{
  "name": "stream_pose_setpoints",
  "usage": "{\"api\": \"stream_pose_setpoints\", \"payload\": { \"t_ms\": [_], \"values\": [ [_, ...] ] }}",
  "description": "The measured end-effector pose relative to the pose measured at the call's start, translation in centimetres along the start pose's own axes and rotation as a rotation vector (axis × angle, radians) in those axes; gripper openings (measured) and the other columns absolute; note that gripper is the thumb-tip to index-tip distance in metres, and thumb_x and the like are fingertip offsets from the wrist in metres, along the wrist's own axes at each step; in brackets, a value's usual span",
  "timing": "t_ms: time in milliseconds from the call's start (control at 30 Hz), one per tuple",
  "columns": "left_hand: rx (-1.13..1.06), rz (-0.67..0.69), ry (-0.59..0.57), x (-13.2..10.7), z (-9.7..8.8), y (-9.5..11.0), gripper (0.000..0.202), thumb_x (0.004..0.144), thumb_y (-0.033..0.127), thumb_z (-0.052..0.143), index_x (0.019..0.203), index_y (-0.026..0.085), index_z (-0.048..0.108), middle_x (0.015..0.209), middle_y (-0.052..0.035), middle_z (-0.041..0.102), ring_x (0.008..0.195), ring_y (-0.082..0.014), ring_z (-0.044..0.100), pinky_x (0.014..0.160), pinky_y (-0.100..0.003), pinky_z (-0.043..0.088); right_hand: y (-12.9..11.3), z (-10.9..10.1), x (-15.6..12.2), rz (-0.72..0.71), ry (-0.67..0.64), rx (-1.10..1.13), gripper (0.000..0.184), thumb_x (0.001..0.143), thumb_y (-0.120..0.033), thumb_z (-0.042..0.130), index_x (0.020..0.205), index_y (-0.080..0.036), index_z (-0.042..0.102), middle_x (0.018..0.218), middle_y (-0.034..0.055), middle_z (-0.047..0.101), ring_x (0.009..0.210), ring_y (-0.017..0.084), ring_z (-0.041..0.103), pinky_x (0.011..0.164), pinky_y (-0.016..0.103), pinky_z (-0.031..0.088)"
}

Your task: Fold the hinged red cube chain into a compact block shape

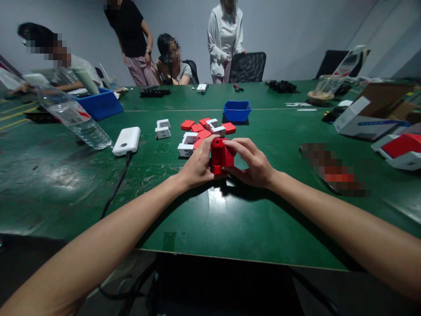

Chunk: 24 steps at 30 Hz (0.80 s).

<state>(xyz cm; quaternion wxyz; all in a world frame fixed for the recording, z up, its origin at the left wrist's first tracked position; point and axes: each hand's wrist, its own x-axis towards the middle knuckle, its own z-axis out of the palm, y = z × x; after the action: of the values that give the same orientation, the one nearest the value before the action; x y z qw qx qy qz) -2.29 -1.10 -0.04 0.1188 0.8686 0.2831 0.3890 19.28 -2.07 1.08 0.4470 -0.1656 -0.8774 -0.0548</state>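
A red plastic block-shaped part with a hollow and a small hole is held upright just above the green table. My left hand closes on its left side, fingers partly hidden behind it. My right hand grips the same part from the right, thumb low and fingers at the top edge. Right behind it lie several flat red pieces in a loose pile. White bracket-like pieces sit among them, one white bracket near my left hand and another white bracket farther left.
A small blue bin stands behind the pile. To the left are a white power bank with a black cable, a tilted water bottle and a larger blue bin. At right lie a blurred-out phone-like object and an opened box. Several people are across the table.
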Motion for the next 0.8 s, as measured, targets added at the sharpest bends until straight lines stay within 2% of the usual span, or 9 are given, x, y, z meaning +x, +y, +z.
{"api": "stream_pose_setpoints", "payload": {
  "t_ms": [233,400,600,700,800],
  "values": [
    [0.011,-0.007,0.01,-0.06,0.08,-0.18,0.099,0.069,0.045,0.082,0.146,0.023,0.024,0.145,-0.0202,0.043,0.133,-0.0366,0.048,0.111,-0.058,0.041,0.18,0.08,-0.2,0.065,0.002,-0.055,0.065,0.089,-0.037,0.064,0.148,-0.027,0.038,0.124,0.0128,0.055,0.104,0.026,0.062,0.085,0.045,0.061],
    [0.021,-0.015,0.018,-0.05,0.06,-0.22,0.1,0.067,0.048,0.083,0.144,0.024,0.024,0.14,-0.019,0.045,0.126,-0.0346,0.052,0.107,-0.056,0.045,0.24,0.06,-0.2,0.086,-0.01,-0.008,0.066,0.087,-0.034,0.067,0.147,-0.028,0.039,0.124,0.0122,0.054,0.097,0.024,0.062,0.076,0.04,0.062],
    [0.016,-0.028,0.034,-0.01,0.07,-0.33,0.1,0.065,0.05,0.084,0.143,0.024,0.026,0.133,-0.0162,0.05,0.122,-0.0344,0.054,0.107,-0.058,0.043,0.83,0.44,-0.65,0.128,-0.078,0.03,0.065,0.089,-0.033,0.064,0.149,-0.03,0.037,0.134,0.0134,0.048,0.099,0.024,0.063,0.085,0.046,0.06],
    [0.022,-0.034,0.039,0.0,0.13,-0.35,0.099,0.065,0.05,0.084,0.142,0.024,0.028,0.132,-0.0159,0.052,0.121,-0.034,0.055,0.106,-0.058,0.044,0.89,0.54,-0.82,0.142,-0.124,0.01,0.068,0.092,-0.038,0.061,0.152,-0.029,0.031,0.139,0.0154,0.045,0.104,0.026,0.063,0.089,0.049,0.058],
    [0.025,-0.063,0.024,-0.02,0.22,-0.24,0.101,0.064,0.051,0.084,0.142,0.021,0.028,0.132,-0.0178,0.052,0.122,-0.0361,0.055,0.105,-0.058,0.045,0.92,0.61,-0.84,0.174,-0.105,0.0,0.064,0.095,-0.044,0.054,0.152,-0.026,0.03,0.14,0.0165,0.045,0.104,0.026,0.063,0.09,0.05,0.057]
  ]
}}
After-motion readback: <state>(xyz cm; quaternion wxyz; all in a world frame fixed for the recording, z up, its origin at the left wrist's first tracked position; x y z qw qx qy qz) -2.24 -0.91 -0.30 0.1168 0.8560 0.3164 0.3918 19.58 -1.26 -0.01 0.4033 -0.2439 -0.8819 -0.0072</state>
